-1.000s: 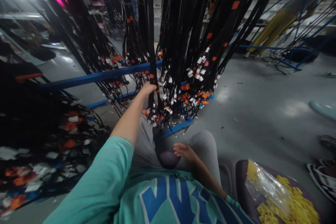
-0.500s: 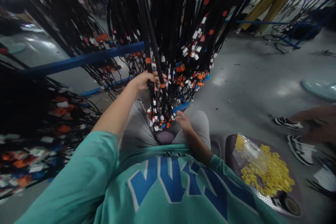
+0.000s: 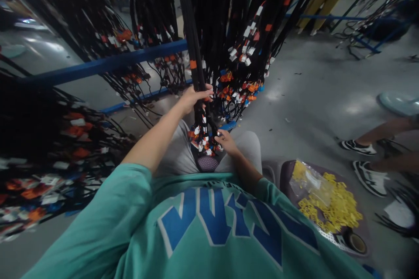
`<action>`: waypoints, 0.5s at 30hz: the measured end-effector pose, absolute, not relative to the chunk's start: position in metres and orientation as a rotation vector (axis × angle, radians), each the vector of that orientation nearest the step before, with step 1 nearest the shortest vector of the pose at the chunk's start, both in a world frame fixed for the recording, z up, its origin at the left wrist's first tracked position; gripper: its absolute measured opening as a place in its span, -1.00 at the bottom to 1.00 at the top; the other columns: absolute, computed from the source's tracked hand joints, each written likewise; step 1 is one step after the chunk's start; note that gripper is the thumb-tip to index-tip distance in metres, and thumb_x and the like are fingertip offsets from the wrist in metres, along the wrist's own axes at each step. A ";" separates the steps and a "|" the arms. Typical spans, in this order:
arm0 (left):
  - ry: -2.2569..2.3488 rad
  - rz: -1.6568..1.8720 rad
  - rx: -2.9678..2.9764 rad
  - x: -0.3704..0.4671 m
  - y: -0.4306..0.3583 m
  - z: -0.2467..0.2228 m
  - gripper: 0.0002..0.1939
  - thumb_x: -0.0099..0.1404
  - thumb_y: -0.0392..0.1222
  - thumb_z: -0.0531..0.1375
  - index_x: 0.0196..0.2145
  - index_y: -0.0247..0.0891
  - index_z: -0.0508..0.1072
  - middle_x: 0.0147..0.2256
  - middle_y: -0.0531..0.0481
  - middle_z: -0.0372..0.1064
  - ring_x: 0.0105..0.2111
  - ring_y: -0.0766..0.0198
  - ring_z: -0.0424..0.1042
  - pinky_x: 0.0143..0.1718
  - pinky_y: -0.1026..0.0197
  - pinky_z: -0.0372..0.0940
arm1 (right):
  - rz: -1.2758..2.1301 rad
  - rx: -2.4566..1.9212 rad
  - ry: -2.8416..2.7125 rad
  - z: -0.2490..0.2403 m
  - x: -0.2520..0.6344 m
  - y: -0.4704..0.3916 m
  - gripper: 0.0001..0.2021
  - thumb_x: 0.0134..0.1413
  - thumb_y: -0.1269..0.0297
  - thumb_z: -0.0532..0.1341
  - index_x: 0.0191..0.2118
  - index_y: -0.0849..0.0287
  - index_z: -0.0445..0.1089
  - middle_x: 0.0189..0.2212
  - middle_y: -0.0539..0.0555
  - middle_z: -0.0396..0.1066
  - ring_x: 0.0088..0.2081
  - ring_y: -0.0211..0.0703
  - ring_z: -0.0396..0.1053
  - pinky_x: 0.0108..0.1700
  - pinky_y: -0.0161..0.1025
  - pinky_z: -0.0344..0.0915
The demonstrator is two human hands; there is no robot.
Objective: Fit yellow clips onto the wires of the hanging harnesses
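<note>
My left hand (image 3: 198, 96) is wrapped around a black taped wire harness (image 3: 193, 43) that hangs down in front of me, with orange tape marks on it. Below that grip the harness splits into branches ending in white, orange and blue connectors (image 3: 204, 139), which hang between my knees. Just right of these ends, my right hand (image 3: 226, 141) has its fingers closed together. A small white piece (image 3: 218, 133) shows at its fingertips, too small to name for sure.
Many more harnesses (image 3: 248, 52) hang ahead and to the left, around a blue rail (image 3: 108, 66). At my right a tray (image 3: 288, 178) bears yellow plastic pieces (image 3: 340, 205), a clear bag and a tape roll (image 3: 357, 243). Another person's shoes (image 3: 369, 178) are farther right.
My left hand has shifted right with the harness, and the strands it holds have come together. My right hand has risen slightly and its fingers have closed beside the connector ends.
</note>
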State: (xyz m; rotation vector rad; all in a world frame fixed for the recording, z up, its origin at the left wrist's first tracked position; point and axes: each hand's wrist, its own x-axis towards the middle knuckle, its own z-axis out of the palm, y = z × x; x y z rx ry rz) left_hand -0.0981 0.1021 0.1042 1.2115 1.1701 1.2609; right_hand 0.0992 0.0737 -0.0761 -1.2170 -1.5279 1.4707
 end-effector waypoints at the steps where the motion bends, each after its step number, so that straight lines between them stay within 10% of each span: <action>1: 1.196 1.273 1.264 -0.098 0.102 0.098 -0.55 -0.07 -0.14 0.33 -0.21 -0.41 0.42 -0.32 -0.08 0.42 -0.34 0.22 0.45 -0.26 0.16 0.34 | 1.452 -1.219 -1.525 -0.076 0.101 0.075 -0.63 -0.24 0.19 0.24 -0.19 0.13 0.35 -0.16 0.05 0.24 -0.24 -0.19 0.25 -0.06 -0.19 0.22; 15: 1.126 1.254 1.210 -0.115 0.086 0.061 -0.50 -0.15 0.01 0.41 -0.33 -0.39 0.42 -0.46 -0.03 0.44 -0.44 0.23 0.46 -0.24 0.14 0.32 | 1.491 -1.063 -1.526 -0.080 0.110 0.079 -0.68 -0.13 0.03 0.14 -0.26 0.11 0.20 -0.39 -0.02 0.28 -0.30 -0.16 0.29 -0.15 -0.18 0.26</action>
